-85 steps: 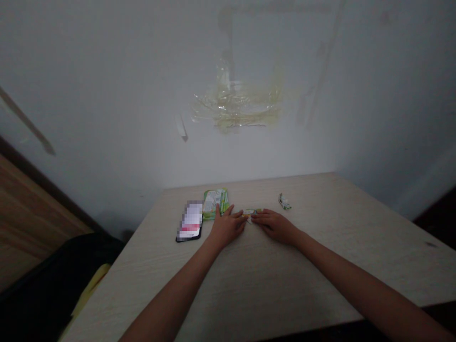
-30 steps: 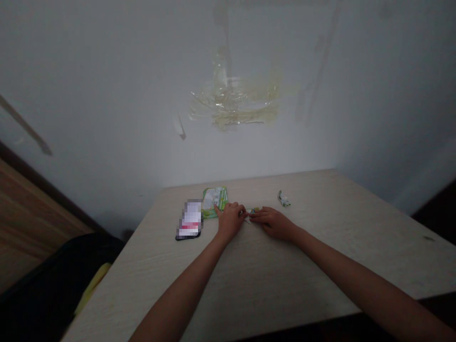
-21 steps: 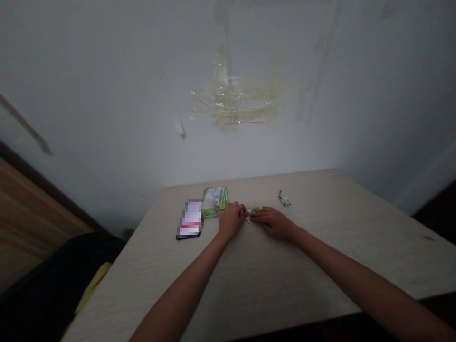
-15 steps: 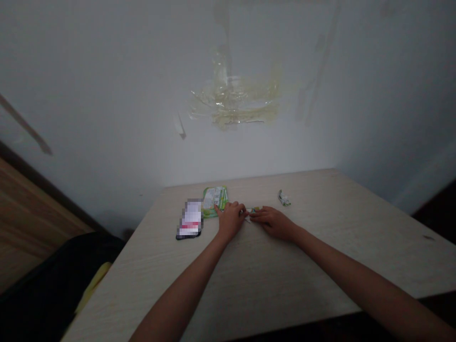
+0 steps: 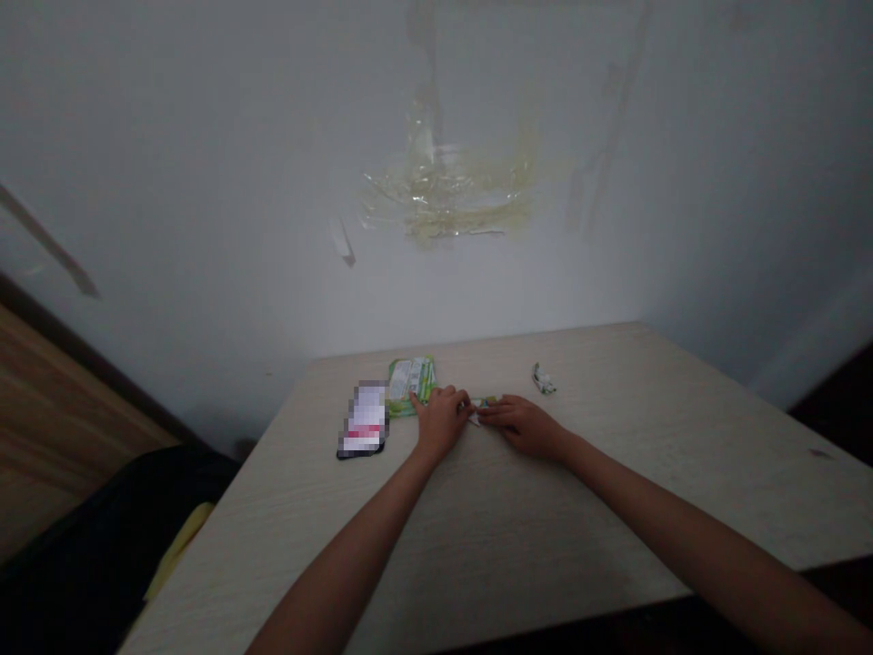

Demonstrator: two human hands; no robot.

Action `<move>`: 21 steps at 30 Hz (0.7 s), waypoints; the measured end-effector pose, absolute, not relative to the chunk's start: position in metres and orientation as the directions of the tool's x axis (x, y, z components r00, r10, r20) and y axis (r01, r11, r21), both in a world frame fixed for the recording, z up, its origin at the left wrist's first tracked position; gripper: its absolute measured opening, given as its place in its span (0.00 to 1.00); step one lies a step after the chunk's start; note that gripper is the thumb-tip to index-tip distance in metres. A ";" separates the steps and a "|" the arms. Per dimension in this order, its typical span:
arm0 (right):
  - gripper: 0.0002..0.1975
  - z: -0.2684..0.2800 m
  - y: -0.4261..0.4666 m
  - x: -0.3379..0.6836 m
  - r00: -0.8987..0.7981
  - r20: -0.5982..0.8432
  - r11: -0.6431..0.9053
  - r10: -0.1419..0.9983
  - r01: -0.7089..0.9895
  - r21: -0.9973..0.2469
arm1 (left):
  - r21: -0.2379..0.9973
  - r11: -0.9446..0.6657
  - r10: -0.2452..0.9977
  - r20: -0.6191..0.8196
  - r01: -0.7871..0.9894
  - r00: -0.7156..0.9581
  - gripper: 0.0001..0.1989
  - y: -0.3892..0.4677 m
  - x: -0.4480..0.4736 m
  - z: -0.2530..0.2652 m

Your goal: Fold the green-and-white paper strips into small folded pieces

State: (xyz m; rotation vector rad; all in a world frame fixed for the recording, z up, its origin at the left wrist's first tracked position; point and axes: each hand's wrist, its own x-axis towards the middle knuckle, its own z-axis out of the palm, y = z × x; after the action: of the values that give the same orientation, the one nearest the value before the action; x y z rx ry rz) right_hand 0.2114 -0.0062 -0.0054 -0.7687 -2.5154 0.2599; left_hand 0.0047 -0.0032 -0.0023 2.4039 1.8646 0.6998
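Note:
Between my two hands lies a small folded piece of green and white printed wrapper (image 5: 486, 401), flat on the table and partly hidden by fingers. My left hand (image 5: 443, 420) has its fingers bent and closed on the left end of this wrapper, with the thumb out to the side. The fingers of my right hand (image 5: 525, 424) lie flat and close together over its right end. Just behind my left hand a green and white packet (image 5: 412, 377) rests on the table, its near right corner beside my thumb.
A phone (image 5: 364, 420) with a blurred screen lies left of the packet. Toward the back right sits a crumpled wrapper scrap (image 5: 544, 378). The pale wooden table (image 5: 436, 564) meets a wall (image 5: 273, 227) bearing old tape (image 5: 470, 218). Dark cloth (image 5: 115, 537) is beyond the left edge.

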 end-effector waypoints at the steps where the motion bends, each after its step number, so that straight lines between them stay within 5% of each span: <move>1: 0.24 -0.005 -0.007 0.211 -0.718 0.404 0.823 0.567 0.471 -0.318 | 0.287 -0.285 0.926 0.329 0.914 0.185 0.07 -0.003 0.005 -0.002; 21: 0.26 -0.010 -0.005 0.210 -0.716 0.407 0.823 0.568 0.495 -0.279 | 0.352 -0.246 0.930 0.348 0.903 0.117 0.09 -0.002 0.005 -0.005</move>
State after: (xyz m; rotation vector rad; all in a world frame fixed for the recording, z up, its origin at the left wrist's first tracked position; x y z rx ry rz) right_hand 0.2100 -0.0054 -0.0096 -0.7859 -2.5221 0.2049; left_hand 0.0050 -0.0023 -0.0052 2.3080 1.8954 0.7874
